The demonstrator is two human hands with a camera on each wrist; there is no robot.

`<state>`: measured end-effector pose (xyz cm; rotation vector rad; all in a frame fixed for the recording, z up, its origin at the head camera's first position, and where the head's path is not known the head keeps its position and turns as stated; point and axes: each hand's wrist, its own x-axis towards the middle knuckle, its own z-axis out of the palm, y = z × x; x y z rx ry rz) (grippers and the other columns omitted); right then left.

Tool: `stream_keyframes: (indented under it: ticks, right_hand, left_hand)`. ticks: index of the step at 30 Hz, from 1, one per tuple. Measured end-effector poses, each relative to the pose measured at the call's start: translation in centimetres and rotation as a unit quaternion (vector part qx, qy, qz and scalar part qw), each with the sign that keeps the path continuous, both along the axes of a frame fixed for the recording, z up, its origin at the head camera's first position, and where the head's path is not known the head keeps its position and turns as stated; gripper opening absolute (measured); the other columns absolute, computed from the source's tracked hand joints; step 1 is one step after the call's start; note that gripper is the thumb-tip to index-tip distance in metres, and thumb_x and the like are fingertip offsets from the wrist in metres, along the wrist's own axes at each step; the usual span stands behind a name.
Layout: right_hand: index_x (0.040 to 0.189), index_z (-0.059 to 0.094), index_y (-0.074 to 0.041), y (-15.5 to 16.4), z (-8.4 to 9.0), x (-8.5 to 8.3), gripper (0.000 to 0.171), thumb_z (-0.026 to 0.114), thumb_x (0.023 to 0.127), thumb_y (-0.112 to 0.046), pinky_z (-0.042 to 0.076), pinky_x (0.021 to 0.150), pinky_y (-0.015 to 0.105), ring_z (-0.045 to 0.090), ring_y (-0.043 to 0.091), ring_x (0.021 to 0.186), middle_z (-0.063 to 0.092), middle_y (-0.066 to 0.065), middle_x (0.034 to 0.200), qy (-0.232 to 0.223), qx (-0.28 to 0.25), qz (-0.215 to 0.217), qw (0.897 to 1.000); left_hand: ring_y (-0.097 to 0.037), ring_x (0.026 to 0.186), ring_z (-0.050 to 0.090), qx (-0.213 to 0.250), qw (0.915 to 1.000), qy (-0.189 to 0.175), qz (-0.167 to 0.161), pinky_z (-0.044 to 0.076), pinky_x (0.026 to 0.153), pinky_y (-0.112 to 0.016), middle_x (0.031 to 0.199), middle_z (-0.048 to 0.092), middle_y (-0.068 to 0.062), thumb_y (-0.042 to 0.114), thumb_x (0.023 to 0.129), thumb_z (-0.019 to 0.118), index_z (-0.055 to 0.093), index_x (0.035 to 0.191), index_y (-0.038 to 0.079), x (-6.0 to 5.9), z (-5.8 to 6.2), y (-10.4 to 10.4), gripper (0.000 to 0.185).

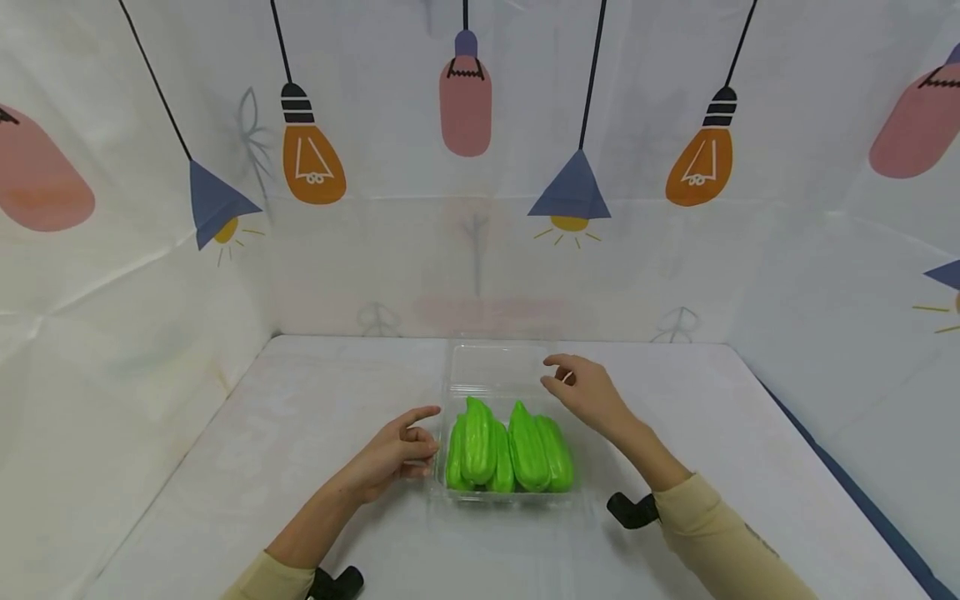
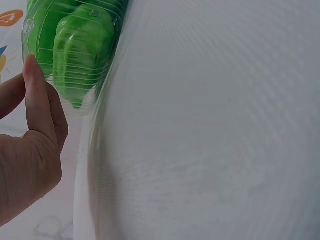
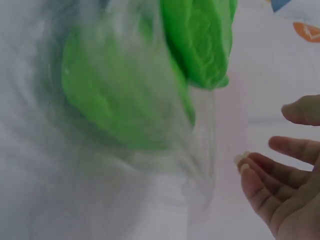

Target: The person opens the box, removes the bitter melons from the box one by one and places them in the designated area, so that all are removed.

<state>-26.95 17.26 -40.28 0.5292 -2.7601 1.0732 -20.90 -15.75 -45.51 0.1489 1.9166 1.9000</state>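
A clear plastic clamshell box stands on the table, its lid folded back behind it. Several bright green, ridged bitter gourds lie side by side in the base. My left hand is at the left side of the box, fingertips right at its wall; in the left wrist view a fingertip overlaps the ribbed plastic. My right hand hovers at the lid's right edge with loosely bent, parted fingers. The right wrist view shows that hand with nothing between thumb and fingers.
The white table runs back to a pale curtain printed with hanging lamps. Curtain also stands along the left and right sides. Black wrist mounts sit under both sleeves.
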Motion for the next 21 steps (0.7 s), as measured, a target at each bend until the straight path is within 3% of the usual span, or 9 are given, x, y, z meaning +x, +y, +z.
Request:
stream_keyframes:
  ticks: [6, 12, 16, 21]
  right_hand:
    - [0.131, 0.063, -0.014, -1.3, 1.1, 1.5, 0.041, 0.064, 0.095, -0.033, 0.050, 0.061, 0.029, 0.058, 0.014, 0.076, 0.068, 0.005, 0.094, -0.047, 0.058, 0.042, 0.996]
    - [0.134, 0.061, -0.013, -2.1, 1.5, 2.8, 0.048, 0.067, 0.093, -0.037, 0.045, 0.055, 0.029, 0.053, 0.013, 0.064, 0.065, 0.002, 0.086, -0.100, 0.103, 0.075, 0.987]
    - [0.134, 0.060, -0.012, -2.5, 1.8, 3.4, 0.053, 0.070, 0.090, -0.040, 0.042, 0.054, 0.029, 0.051, 0.014, 0.065, 0.063, 0.002, 0.079, -0.133, 0.122, 0.090, 0.979]
    - [0.134, 0.060, -0.015, -3.0, 2.0, 4.1, 0.059, 0.074, 0.085, -0.045, 0.050, 0.063, 0.032, 0.060, 0.012, 0.078, 0.071, 0.001, 0.095, -0.149, 0.151, 0.089, 0.973]
  left_hand:
    - [-0.011, 0.076, 0.058, 0.001, 1.0000, -0.001, 0.001, 0.057, 0.066, -0.022, 0.094, 0.056, -0.001, 0.011, 0.095, 0.065, 0.030, 0.154, 0.015, -0.1, -0.1, 0.0, 0.069]
    - [-0.011, 0.075, 0.058, 0.003, 1.0000, 0.000, -0.002, 0.058, 0.066, -0.022, 0.094, 0.056, -0.002, 0.013, 0.094, 0.066, 0.029, 0.155, 0.014, -0.1, -0.1, -0.1, 0.071]
    - [-0.010, 0.076, 0.058, 0.004, 1.0000, 0.000, -0.003, 0.058, 0.065, -0.022, 0.094, 0.056, -0.002, 0.013, 0.094, 0.067, 0.029, 0.155, 0.014, -0.1, -0.1, -0.1, 0.071]
    - [-0.010, 0.075, 0.058, 0.003, 1.0000, -0.001, 0.000, 0.057, 0.065, -0.022, 0.094, 0.056, -0.001, 0.013, 0.094, 0.067, 0.030, 0.154, 0.014, -0.1, 0.0, -0.1, 0.071]
